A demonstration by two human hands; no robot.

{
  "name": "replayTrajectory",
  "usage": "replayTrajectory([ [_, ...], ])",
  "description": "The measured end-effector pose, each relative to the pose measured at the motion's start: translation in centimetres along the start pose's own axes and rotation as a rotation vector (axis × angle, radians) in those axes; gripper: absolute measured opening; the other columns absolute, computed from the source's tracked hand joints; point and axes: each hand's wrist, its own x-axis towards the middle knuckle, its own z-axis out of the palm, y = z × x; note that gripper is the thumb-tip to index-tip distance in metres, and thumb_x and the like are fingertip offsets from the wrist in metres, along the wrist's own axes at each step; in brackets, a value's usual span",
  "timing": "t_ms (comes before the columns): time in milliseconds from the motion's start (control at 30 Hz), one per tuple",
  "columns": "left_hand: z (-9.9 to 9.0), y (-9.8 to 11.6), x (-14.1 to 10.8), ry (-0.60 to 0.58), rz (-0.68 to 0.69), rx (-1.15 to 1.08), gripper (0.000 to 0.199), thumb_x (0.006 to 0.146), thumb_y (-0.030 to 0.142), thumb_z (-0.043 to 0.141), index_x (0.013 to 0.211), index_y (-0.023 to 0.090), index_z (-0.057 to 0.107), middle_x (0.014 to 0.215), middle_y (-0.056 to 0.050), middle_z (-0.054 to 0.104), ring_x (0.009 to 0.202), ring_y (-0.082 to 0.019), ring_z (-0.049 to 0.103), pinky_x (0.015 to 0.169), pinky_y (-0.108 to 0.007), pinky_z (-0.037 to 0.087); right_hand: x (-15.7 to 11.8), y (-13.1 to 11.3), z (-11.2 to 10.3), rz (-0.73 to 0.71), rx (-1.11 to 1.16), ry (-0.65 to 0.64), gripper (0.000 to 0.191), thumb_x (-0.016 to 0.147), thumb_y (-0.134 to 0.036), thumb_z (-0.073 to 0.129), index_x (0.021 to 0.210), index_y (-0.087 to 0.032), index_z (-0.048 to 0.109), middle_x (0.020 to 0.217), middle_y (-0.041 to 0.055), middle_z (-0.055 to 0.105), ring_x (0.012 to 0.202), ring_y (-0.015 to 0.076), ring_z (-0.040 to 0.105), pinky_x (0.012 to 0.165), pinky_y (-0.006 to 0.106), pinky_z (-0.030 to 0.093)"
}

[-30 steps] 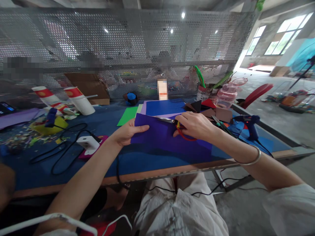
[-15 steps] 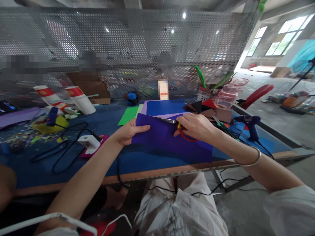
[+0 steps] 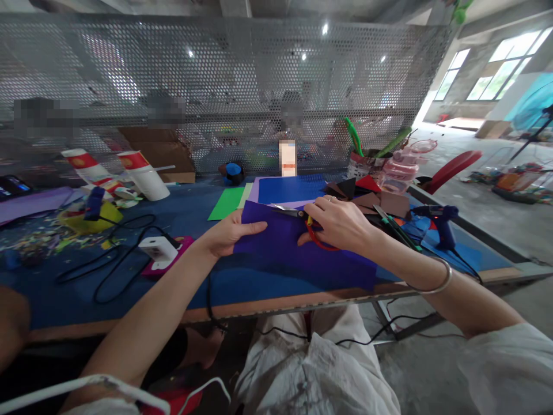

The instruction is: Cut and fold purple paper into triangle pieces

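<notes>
A dark purple sheet (image 3: 298,259) is held over the front of the blue table. Its upper left corner is pinched by my left hand (image 3: 231,233), thumb on top. My right hand (image 3: 339,222) is closed around the red and yellow handles of a pair of scissors (image 3: 298,212). The blades point left, slightly parted, at the sheet's upper edge. Behind the sheet lie a blue sheet (image 3: 289,188) and a green sheet (image 3: 226,203).
At the right are a glue gun (image 3: 443,222), brown paper pieces (image 3: 394,203) and pink containers (image 3: 400,170). To the left stand paper cups (image 3: 144,178), a white plug (image 3: 159,251) with black cables, and scraps. A mesh panel (image 3: 242,75) rises behind.
My right hand and the scissors have shifted a little to the left along the purple sheet's upper edge. The left hand still holds the corner.
</notes>
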Motion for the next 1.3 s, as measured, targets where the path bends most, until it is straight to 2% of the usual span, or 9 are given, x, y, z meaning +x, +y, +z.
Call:
replayTrajectory([
  [400, 0.1, 0.1, -0.2, 0.022, -0.015, -0.005, 0.051, 0.061, 0.038, 0.1, 0.103, 0.016, 0.082, 0.1, -0.012, 0.084, 0.089, -0.029, 0.081, 0.087, -0.04, 0.067, 0.1, 0.0, -0.3, 0.01, -0.015, -0.048, 0.054, 0.096, -0.064, 0.065, 0.111, -0.013, 0.073, 0.094, 0.0128, 0.074, 0.091, 0.0266, 0.068, 0.06, 0.032, 0.03],
  [667, 0.1, 0.0, 0.0, -0.008, -0.009, 0.001, 0.046, 0.062, 0.039, 0.1, 0.098, 0.016, 0.083, 0.094, -0.011, 0.084, 0.08, -0.025, 0.08, 0.078, -0.034, 0.067, 0.0, 0.3, 0.3, -0.017, -0.022, -0.004, 0.046, 0.102, -0.058, 0.061, 0.103, -0.014, 0.072, 0.085, 0.0107, 0.073, 0.081, 0.0233, 0.066, 0.059, 0.031, 0.027],
  [800, 0.1, 0.0, 0.0, 0.0, -0.004, 0.013, 0.044, 0.062, 0.039, 0.1, 0.095, 0.017, 0.083, 0.092, -0.01, 0.084, 0.079, -0.025, 0.08, 0.076, -0.033, 0.067, -0.1, 0.3, 0.2, -0.011, -0.035, -0.004, 0.042, 0.103, -0.055, 0.061, 0.105, -0.014, 0.073, 0.086, 0.0111, 0.073, 0.082, 0.023, 0.066, 0.059, 0.031, 0.027],
  [1033, 0.0, -0.2, 0.0, -0.028, 0.006, 0.031, 0.045, 0.067, 0.04, 0.097, 0.104, 0.018, 0.082, 0.097, -0.011, 0.084, 0.087, -0.029, 0.081, 0.083, -0.039, 0.067, -0.2, -0.1, -0.1, 0.006, -0.03, 0.029, 0.057, 0.094, -0.068, 0.066, 0.11, -0.014, 0.072, 0.095, 0.0133, 0.073, 0.092, 0.0263, 0.066, 0.059, 0.031, 0.031],
  [1167, 0.4, -0.3, -0.1, -0.047, -0.016, 0.025, 0.054, 0.067, 0.04, 0.098, 0.113, 0.019, 0.08, 0.1, -0.011, 0.084, 0.087, -0.028, 0.081, 0.081, -0.038, 0.067, 0.1, -0.5, -0.1, 0.0, -0.018, 0.022, 0.061, 0.091, -0.071, 0.067, 0.112, -0.014, 0.071, 0.101, 0.0134, 0.073, 0.097, 0.0278, 0.066, 0.06, 0.032, 0.032],
  [1300, 0.7, -0.3, -0.1, -0.041, -0.025, -0.001, 0.057, 0.064, 0.038, 0.1, 0.113, 0.019, 0.079, 0.098, -0.01, 0.084, 0.081, -0.025, 0.08, 0.078, -0.035, 0.067, 0.4, -0.8, -0.2, -0.003, -0.027, 0.011, 0.064, 0.09, -0.073, 0.066, 0.114, -0.014, 0.07, 0.101, 0.013, 0.072, 0.1, 0.0286, 0.066, 0.062, 0.032, 0.034],
])
